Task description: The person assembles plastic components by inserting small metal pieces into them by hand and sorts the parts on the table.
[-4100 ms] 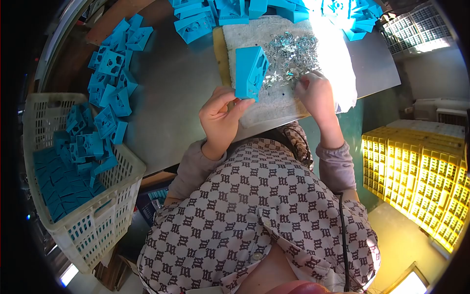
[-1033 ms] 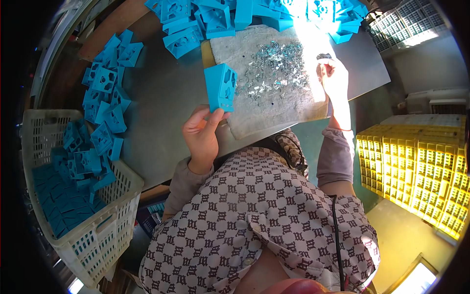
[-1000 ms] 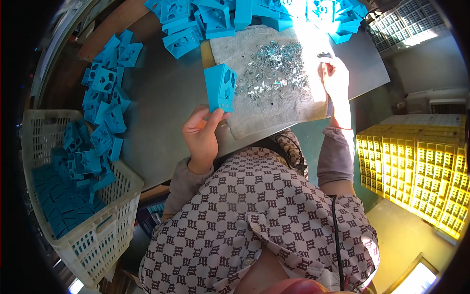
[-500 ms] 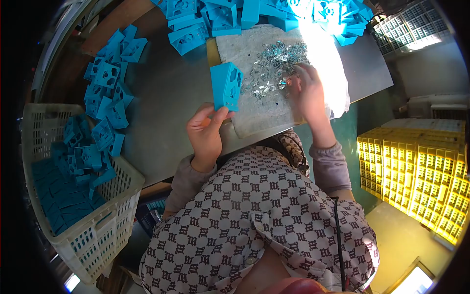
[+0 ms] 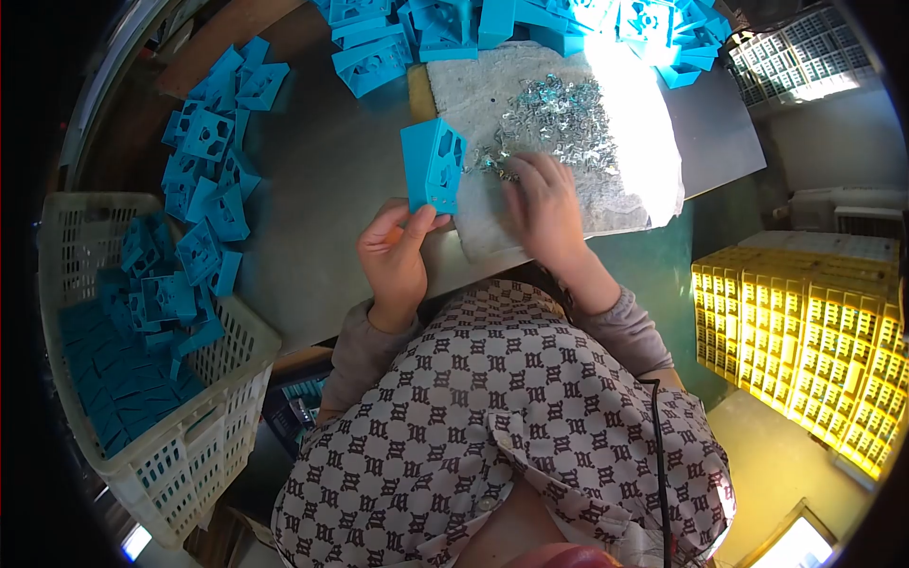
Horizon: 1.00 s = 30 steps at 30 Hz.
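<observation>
Currently the left hand [image 5: 395, 260] pinches one blue piece [image 5: 426, 166], right hand [image 5: 551, 210] blurred, grip unclear.

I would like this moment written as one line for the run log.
left hand: holds blue part by near end | right hand: over cloth, blurred, grip unclear | metal pieces: spread on cloth

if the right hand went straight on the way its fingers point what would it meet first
Probably the small metal pieces on the pale cloth, just ahead of the right hand; its height is unclear, so it might pass above them.
</observation>
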Motion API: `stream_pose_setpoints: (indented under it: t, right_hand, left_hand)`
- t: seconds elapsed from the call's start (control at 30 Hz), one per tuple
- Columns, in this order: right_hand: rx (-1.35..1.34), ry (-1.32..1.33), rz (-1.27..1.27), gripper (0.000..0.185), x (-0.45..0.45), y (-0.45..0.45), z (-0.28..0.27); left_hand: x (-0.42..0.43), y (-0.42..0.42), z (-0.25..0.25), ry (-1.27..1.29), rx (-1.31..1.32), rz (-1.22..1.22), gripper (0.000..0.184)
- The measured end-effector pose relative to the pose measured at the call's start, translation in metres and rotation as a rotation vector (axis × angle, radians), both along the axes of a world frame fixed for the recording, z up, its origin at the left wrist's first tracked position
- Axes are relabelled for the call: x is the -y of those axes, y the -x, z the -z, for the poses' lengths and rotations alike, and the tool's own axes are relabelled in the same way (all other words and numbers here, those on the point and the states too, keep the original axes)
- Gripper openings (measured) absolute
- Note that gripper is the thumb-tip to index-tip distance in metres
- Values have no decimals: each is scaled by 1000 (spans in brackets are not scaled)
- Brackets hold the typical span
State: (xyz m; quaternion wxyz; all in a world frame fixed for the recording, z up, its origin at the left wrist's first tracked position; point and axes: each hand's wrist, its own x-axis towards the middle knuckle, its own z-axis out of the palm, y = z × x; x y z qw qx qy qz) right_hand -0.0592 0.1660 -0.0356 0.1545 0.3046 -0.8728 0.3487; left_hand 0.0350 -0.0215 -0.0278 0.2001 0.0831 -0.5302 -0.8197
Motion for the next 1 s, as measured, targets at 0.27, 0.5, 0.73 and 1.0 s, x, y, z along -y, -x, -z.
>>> stream_pose_setpoints:
  t: [0.27, 0.5, 0.73, 1.0]
  right_hand:
    - [-76, -67, 252, 14, -43, 51, 0]
    - [-189, -160, 120, 36, -13, 56, 17]
    - [51, -66, -166, 32, 0, 11, -7]
    - [8, 34, 108, 9, -27, 54, -6]
  left_hand:
    - [0, 1, 1, 5, -4, -5, 12]
    - [-2, 3, -1, -8, 12, -6, 13]
    - [0, 4, -1, 6, 21, -5, 12]
    - [1, 1, 1, -7, 14, 5, 12]
